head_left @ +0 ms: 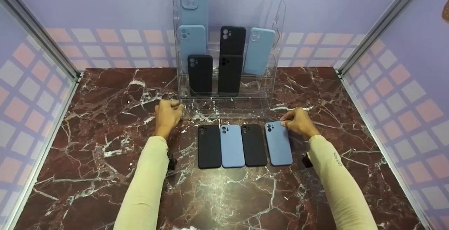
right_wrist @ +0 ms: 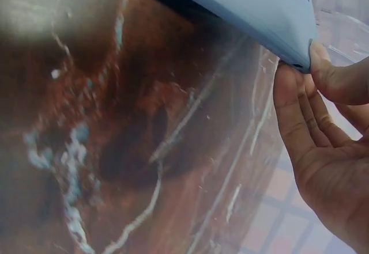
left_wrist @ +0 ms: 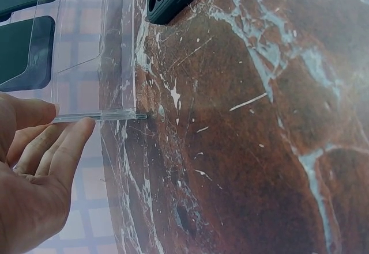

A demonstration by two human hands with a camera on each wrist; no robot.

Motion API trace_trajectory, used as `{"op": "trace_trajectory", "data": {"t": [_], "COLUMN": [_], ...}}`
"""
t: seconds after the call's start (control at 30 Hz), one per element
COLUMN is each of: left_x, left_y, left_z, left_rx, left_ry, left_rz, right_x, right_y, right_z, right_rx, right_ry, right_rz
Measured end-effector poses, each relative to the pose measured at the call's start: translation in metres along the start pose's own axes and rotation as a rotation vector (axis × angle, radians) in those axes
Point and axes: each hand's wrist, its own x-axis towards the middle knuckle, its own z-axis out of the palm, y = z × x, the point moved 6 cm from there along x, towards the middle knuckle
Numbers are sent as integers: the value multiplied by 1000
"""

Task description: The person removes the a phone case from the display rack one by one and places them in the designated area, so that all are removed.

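Observation:
My right hand [head_left: 299, 122] pinches the top right corner of a blue phone case [head_left: 279, 144], thumb on its back and fingers beneath, as the right wrist view shows. That corner is tilted up off the table. At the left, my left hand [head_left: 168, 116] pinches the side panel edge of a clear acrylic display stand [left_wrist: 101, 116] between thumb and fingers. Between the hands lie a black phone case [head_left: 209, 147], a blue phone case [head_left: 232, 147] and another black phone case [head_left: 255, 147], side by side with camera cutouts at the far end.
On the stand's tiers lean several cases, among them a tall light blue case [head_left: 200, 12], a light blue case [head_left: 259, 51] at the right and a black case [head_left: 200, 74] low at the left. Patterned walls [head_left: 133, 44] enclose the marble-patterned table [head_left: 224, 202].

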Motion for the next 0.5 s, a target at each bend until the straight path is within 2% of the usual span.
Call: {"op": "trace_trajectory", "data": {"t": [0.33, 0.5], "left_x": [1, 0], "left_y": [-1, -2], "left_z": [0, 0], "left_rx": [5, 11], "left_ry": [-8, -8], "left_rz": [-2, -6], "right_x": [2, 1], "right_y": [5, 7], "right_z": [8, 11], "right_rx": [-53, -29], "right_ry": [7, -15], "right_rz": [23, 70]}}
